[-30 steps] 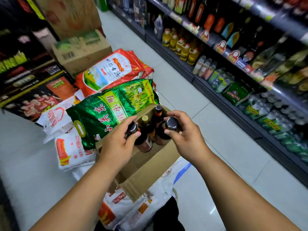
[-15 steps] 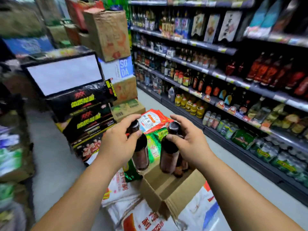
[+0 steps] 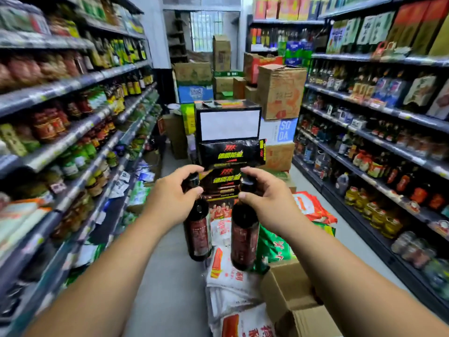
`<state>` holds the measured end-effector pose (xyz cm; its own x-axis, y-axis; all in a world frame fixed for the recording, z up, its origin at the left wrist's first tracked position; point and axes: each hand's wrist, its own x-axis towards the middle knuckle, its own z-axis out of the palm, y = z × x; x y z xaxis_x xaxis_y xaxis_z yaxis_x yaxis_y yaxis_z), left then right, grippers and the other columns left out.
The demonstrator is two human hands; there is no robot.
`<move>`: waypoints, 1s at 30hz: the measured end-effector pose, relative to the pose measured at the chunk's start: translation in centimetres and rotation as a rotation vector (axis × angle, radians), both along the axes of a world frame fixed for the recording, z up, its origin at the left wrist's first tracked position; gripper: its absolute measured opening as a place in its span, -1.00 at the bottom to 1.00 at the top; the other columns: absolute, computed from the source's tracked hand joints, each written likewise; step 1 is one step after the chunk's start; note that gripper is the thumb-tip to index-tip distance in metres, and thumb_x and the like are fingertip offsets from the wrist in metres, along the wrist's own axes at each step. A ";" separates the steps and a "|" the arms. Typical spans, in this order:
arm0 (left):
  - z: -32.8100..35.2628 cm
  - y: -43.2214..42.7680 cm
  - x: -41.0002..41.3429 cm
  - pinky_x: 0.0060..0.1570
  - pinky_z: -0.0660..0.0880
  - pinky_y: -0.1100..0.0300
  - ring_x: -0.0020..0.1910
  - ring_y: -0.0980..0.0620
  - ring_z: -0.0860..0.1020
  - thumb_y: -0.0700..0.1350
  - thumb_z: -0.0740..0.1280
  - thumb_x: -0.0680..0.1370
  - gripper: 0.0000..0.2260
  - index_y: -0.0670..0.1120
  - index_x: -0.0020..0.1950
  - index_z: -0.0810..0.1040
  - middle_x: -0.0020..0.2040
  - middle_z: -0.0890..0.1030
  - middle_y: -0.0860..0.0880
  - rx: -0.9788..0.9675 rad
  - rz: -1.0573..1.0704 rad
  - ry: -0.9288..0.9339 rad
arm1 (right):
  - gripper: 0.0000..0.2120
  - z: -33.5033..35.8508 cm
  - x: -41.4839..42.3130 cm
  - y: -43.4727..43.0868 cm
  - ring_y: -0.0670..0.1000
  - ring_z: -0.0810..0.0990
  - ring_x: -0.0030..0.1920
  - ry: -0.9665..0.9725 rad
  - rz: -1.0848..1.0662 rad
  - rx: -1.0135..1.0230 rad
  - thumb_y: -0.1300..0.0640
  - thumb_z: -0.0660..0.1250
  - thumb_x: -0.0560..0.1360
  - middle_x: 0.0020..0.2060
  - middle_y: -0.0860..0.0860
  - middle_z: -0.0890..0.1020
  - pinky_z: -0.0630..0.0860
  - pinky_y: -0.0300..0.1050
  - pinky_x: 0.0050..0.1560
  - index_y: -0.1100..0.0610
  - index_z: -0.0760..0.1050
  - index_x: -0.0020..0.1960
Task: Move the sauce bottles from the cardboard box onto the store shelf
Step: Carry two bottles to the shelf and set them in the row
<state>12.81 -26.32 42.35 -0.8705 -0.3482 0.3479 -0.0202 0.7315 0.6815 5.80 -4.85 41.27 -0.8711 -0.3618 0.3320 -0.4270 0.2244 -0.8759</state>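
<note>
My left hand grips the neck of a dark sauce bottle with a red label, hanging upright in mid-air. Beside it my right hand grips the neck of a second dark sauce bottle. Both bottles are held above the aisle floor, clear of the cardboard box, which sits low at the right under my right forearm. Store shelves packed with jars and bottles run along the left, and another shelf with bottles runs along the right.
Rice and flour sacks lie piled on the floor beside the box. Black drink cartons and stacked cardboard boxes block the aisle ahead. A strip of grey floor runs along the left shelves.
Both hands lifted a bottle each out of the box and raised them. My view swung up and left, from the box and right shelf to looking down the aisle.
</note>
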 end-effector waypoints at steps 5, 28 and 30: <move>0.5 -6.8 2.0 0.08 0.55 0.03 0.00 0.01 0.60 -0.01 0.41 0.44 -0.61 0.37 0.18 0.46 0.05 0.65 0.09 -0.024 0.104 0.011 | -0.48 0.2 -0.3 -7.4 -0.02 0.61 0.23 -0.006 0.101 0.018 0.23 0.51 0.41 0.17 -0.10 0.66 0.49 0.13 0.37 -0.13 0.55 0.30; 0.9 -37.3 -9.3 -0.07 0.57 0.18 -0.03 0.16 0.59 -0.08 0.42 0.51 -0.66 0.29 0.20 0.53 0.05 0.62 0.17 0.014 0.162 -0.028 | -0.49 -0.1 -13.9 -40.1 -0.05 0.64 0.17 -0.057 0.139 -0.031 0.20 0.51 0.45 0.17 -0.10 0.66 0.56 0.07 0.27 -0.09 0.53 0.35; 0.5 -38.8 -11.3 -0.04 0.59 0.14 -0.03 0.16 0.59 -0.08 0.43 0.51 -0.65 0.31 0.19 0.53 0.05 0.62 0.16 0.032 0.164 -0.044 | -0.49 -0.6 -16.2 -41.6 -0.03 0.65 0.14 -0.064 0.123 -0.019 0.16 0.52 0.44 0.14 -0.12 0.67 0.58 0.10 0.24 -0.14 0.53 0.33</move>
<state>1.49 -65.16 42.82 -0.8150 -0.4973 0.2974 -0.1680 0.6939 0.7002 -10.45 -46.48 40.63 -0.8399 -0.4617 0.2852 -0.3939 0.1571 -0.9056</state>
